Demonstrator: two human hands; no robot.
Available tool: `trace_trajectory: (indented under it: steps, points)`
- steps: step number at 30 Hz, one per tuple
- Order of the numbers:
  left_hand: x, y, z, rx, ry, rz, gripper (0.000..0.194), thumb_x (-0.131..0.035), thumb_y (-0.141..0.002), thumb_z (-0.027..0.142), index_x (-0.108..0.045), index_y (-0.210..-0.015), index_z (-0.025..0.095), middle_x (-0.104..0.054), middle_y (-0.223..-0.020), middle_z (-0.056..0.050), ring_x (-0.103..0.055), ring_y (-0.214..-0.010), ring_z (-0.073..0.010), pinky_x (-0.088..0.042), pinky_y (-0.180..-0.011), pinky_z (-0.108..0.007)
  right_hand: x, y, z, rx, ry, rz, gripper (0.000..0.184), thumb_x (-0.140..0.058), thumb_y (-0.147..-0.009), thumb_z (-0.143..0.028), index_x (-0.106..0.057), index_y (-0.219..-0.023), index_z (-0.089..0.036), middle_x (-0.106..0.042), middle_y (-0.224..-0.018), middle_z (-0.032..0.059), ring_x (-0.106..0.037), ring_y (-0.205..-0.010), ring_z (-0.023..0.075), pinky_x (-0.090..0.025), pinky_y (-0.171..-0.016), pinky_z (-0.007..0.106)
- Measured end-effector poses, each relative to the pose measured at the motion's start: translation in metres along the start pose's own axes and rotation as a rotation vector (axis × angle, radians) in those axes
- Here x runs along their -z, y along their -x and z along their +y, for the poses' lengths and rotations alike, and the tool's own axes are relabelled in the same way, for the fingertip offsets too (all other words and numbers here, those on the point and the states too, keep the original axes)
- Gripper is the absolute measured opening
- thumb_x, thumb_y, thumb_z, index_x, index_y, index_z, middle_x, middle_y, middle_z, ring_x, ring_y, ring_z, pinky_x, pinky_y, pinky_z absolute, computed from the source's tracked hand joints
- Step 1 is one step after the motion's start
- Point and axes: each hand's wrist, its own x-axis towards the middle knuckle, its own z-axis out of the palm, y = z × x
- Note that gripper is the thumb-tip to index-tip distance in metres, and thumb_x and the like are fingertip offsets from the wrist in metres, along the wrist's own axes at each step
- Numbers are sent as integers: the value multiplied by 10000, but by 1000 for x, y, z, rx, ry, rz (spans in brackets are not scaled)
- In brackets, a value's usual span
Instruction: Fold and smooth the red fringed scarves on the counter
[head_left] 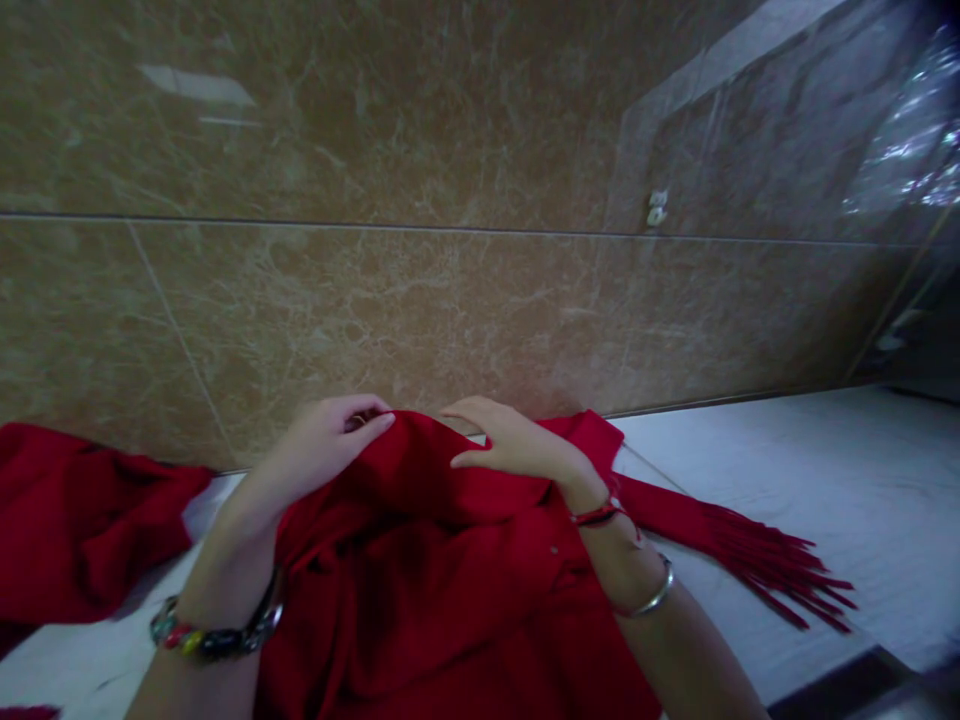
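A large red cloth (450, 610), possibly a garment, lies in loose folds in front of me. My left hand (341, 440) pinches its far edge between thumb and fingers. Opposite it, my right hand (517, 440) rests on or just over the same cloth, its thumb and fingers apart. From under my right wrist a red fringed end (750, 555) stretches to the right, like the end of a scarf. Whether it belongs to the same piece is hidden by my forearm.
Another heap of red cloth (82, 525) lies at the left. The white, faintly veined surface (757, 450) meets a brown marbled tile wall (375, 310) behind. Shiny clear plastic (911, 150) appears at the upper right. A dark object (847, 690) sits at the lower right.
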Motion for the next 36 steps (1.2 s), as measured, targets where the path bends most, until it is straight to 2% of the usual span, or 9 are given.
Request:
trace_trajectory:
  steps: [4, 8, 15, 18, 23, 26, 31, 33, 36]
  points:
    - [0, 5, 12, -95, -4, -63, 286, -436, -740, 416, -645, -777, 223, -660, -762, 15, -583, -710, -153, -422, -673, -222, -14, -13, -20, -33, -92, 21, 166, -535, -779, -204, -623, -912, -159, -653, -869, 34, -577, -783, 125, -412, -718, 229]
    - [11, 8, 2, -28, 2, 30, 294, -447, -736, 418, -638, -791, 202, -658, -777, 1, -581, -722, -163, -432, -691, -241, -3, -8, -7, -118, -132, 88, 161, -542, -777, -287, -631, -766, -154, -629, -700, 1, -540, -636, 101, -381, -600, 204]
    - [27, 13, -20, 115, 28, 202, 310, -455, -736, 407, -619, -840, 165, -659, -808, -13, -570, -742, -159, -429, -712, -257, 23, 5, 21, -233, -177, 54, 154, -582, -725, -285, -620, -794, -153, -631, -751, 4, -538, -656, 106, -390, -604, 206]
    - [31, 15, -25, 104, 38, 243, 307, -466, -718, 421, -620, -799, 168, -655, -780, -15, -569, -721, -161, -425, -716, -265, 31, 12, 28, -283, -50, 63, 135, -580, -732, -272, -643, -765, -158, -646, -729, 14, -553, -650, 118, -392, -612, 216]
    - [33, 13, -34, 210, -41, 339, 316, -466, -719, 403, -616, -842, 152, -650, -810, -41, -569, -725, -170, -419, -693, -269, 44, 23, 44, -431, 199, 105, 92, -576, -733, -200, -664, -721, -174, -666, -730, 33, -589, -687, 154, -412, -656, 246]
    - [21, 7, -26, 131, -52, 230, 315, -434, -744, 397, -610, -839, 153, -652, -822, -42, -572, -736, -170, -416, -697, -267, 37, 21, 40, -407, 232, 17, 108, -588, -723, -168, -667, -797, -170, -666, -820, 60, -599, -760, 173, -426, -702, 263]
    - [-6, -2, 6, -77, -87, 2, 314, -399, -756, 405, -629, -785, 192, -665, -802, -20, -586, -736, -177, -414, -692, -269, 6, -1, 1, -79, -20, -7, 487, -668, -671, -317, -542, -1114, -160, -570, -1122, 92, -523, -1011, 185, -397, -847, 284]
    - [-10, -2, 13, -109, -75, -26, 316, -394, -759, 403, -633, -798, 201, -668, -806, -12, -590, -738, -174, -413, -691, -262, -4, -8, -15, -25, -104, -46, 349, -644, -699, -298, -595, -1016, -161, -624, -1010, 62, -562, -919, 166, -412, -795, 261]
    - [-8, 0, 12, -110, -76, -41, 314, -396, -758, 405, -636, -821, 213, -670, -815, -4, -589, -745, -171, -413, -687, -251, -10, -13, -23, -76, -188, -3, 109, -576, -755, -220, -641, -820, -162, -656, -774, 11, -580, -704, 121, -416, -663, 222]
